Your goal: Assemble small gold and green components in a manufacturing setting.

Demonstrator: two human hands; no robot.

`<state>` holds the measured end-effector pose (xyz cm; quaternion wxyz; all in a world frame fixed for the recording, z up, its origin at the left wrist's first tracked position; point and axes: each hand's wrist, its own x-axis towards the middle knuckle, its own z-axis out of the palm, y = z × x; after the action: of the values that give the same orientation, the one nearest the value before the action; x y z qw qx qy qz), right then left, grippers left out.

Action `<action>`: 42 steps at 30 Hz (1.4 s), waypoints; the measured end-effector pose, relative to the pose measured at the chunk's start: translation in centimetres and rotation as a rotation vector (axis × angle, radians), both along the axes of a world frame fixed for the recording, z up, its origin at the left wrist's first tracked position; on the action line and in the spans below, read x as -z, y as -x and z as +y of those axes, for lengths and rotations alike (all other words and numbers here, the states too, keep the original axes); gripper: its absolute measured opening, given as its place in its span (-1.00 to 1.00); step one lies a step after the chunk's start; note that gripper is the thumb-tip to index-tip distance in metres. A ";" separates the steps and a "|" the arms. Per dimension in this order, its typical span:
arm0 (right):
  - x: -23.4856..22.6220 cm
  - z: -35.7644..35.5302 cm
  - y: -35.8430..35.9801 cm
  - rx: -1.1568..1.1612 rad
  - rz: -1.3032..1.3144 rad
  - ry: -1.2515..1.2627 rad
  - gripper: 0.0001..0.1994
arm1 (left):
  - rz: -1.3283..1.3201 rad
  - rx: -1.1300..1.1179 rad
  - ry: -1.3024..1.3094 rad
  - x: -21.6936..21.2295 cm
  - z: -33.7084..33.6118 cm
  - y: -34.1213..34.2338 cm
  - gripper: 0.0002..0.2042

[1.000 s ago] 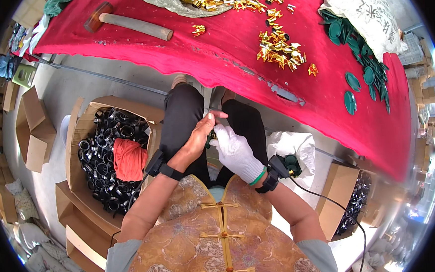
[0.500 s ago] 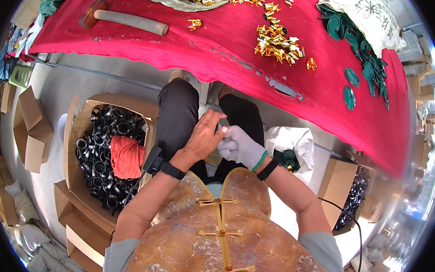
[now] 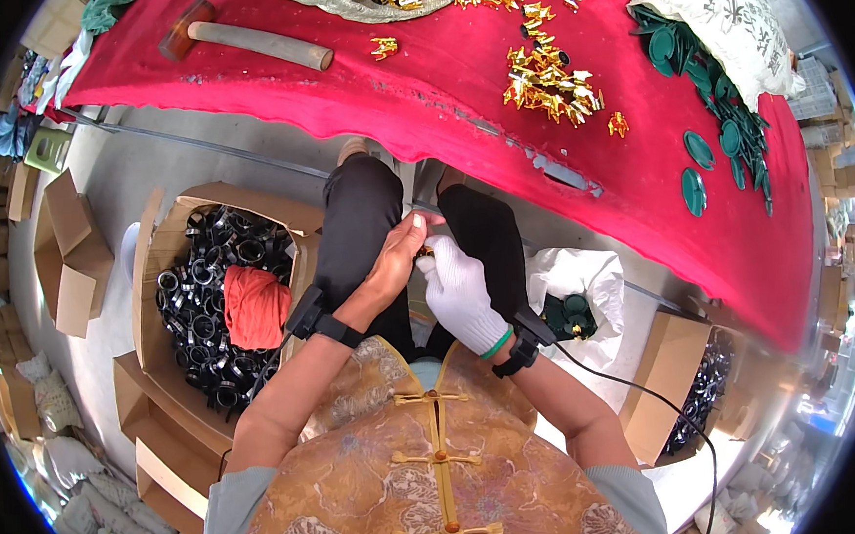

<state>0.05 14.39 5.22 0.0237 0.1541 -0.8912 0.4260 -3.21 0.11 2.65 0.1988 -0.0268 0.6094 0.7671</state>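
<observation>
Above my lap, my left hand, bare, and my right hand, in a white knitted glove, meet with their fingers closed. Between the fingertips shows a small black and gold piece, mostly hidden by the fingers. Its exact kind cannot be made out. On the red-covered table beyond my knees lie shiny gold pronged pieces in a loose group. Farther back, more of them spill from a pale sack. A single gold piece sits apart to the left.
A mallet lies at the table's far left. Green discs spill from a white sack at right. Left of my legs, a carton holds black rings and red cloth. A white bag and another carton stand right.
My right hand has turned and dropped slightly, its back now facing up. My left fingers have curled inward, and the small black and gold piece has come into sight between the hands.
</observation>
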 end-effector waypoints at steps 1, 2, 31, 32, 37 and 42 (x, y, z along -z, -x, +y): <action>-0.1 -0.2 0.4 0.051 -0.005 0.110 -0.83 | -0.029 0.005 -0.023 -0.5 0.0 -0.2 -0.47; -0.4 -0.1 0.8 0.054 -0.009 0.109 -0.83 | -0.033 0.008 -0.024 -1.0 0.1 -0.2 -0.47; 0.0 2.5 3.3 0.011 -1.409 1.008 -0.72 | 0.409 0.091 0.501 -0.8 0.3 -0.6 -0.54; 0.0 2.8 2.9 0.009 -1.404 1.010 -0.72 | 0.362 0.076 0.491 -0.7 0.4 -0.6 -0.54; -1.7 1.4 1.1 -0.091 -0.213 0.123 -0.72 | -0.036 -0.023 0.004 0.1 -0.3 -0.1 -0.45; 0.1 -0.1 -0.2 -0.045 -0.028 -0.174 -0.69 | -0.135 -0.018 -0.121 -0.2 -0.3 -0.3 -0.43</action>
<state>0.21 14.26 5.09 -0.0116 0.1696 -0.9214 0.3493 -2.92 -0.23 2.81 0.2339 -0.0718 0.5469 0.8007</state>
